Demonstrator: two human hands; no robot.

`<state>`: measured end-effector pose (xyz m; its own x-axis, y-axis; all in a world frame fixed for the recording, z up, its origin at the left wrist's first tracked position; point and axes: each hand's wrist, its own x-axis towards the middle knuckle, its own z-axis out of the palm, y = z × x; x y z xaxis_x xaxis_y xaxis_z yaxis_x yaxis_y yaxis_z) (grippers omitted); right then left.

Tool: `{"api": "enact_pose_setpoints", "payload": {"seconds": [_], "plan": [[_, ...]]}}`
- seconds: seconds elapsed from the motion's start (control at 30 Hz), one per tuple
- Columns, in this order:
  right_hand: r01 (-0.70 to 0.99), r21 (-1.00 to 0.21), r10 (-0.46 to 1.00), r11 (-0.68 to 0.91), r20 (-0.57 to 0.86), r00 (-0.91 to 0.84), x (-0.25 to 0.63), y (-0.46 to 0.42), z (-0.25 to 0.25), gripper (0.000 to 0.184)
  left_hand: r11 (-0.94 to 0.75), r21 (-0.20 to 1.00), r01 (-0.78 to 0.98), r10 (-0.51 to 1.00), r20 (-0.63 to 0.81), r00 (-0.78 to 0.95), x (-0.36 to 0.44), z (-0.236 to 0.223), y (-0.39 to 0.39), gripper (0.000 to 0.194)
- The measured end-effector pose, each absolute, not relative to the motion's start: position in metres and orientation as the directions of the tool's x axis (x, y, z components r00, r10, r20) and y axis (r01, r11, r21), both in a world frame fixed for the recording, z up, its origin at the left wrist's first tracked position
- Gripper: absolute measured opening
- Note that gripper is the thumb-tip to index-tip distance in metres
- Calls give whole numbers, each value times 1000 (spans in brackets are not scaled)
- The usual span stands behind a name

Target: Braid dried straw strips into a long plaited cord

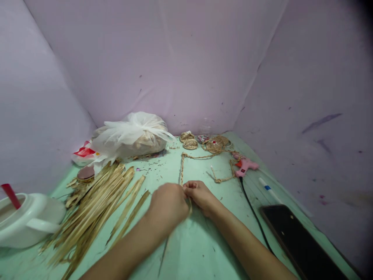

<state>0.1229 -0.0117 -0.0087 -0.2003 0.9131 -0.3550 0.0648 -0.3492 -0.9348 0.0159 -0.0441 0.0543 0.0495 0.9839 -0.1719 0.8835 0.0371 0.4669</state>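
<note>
Left hand (170, 202) kinda blurry, fingers hidden, so can't tell its grip | right hand (200, 195) just beside it, pinching a braided straw cord (182, 171) | cord runs far up the middle, then bends right toward a pink glue gun (246, 166) | dried leaf strips (96, 206) left, smartphone (297, 237) near right

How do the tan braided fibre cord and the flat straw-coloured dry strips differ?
The tan braided fibre cord is interlaced; the flat straw-coloured dry strips are loose. The cord bends sharply; the strips lie mostly straight. The cord runs to the right hand; the strips lie piled to the left. Both look like dry plant fibre.
</note>
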Motion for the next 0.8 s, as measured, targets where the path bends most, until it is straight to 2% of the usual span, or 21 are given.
{"api": "enact_pose_setpoints", "payload": {"seconds": [0.03,0.07,0.1,0.17,0.2,0.27,0.37,0.47,0.53,0.6,0.7,0.8], "plan": [[67,-937,914,-342,-349,-207,123,-12,-9,6,60,510,858,992,-126,6,10,55,-37,18],[67,-940,915,-335,-341,-214,123,-12,-8,7,128,594,794,986,-162,-37,5,54,-29,21],[60,-944,917,-324,-329,-223,123,-12,-7,8,240,668,705,955,-292,-48,2,51,-23,23],[29,-949,917,-314,-311,-251,123,-12,-5,11,397,765,507,866,-495,68,-1,41,-14,22],[12,-949,914,-314,-306,-266,123,-12,-5,11,452,787,421,823,-550,145,-1,36,-12,20],[16,-952,913,-305,-297,-281,124,-11,-4,8,489,814,314,789,-566,238,-1,25,-10,17],[131,-969,921,-210,-241,-306,129,-7,-6,6,481,820,310,798,-556,233,-2,18,-10,14],[331,-944,921,-6,-133,-365,136,-6,-7,7,434,810,394,819,-537,203,-3,17,-9,11],[522,-837,930,164,-46,-365,138,-8,-4,9,365,826,430,852,-483,204,-3,14,-8,8],[700,-659,938,275,23,-347,138,-13,1,11,285,858,428,887,-405,220,-2,8,-7,9],[852,-448,956,271,26,-291,135,-20,13,14,228,881,414,913,-341,223,0,3,-7,11],[907,-380,977,181,-34,-209,131,-25,22,16,248,877,412,915,-352,199,3,5,-10,12]]}}
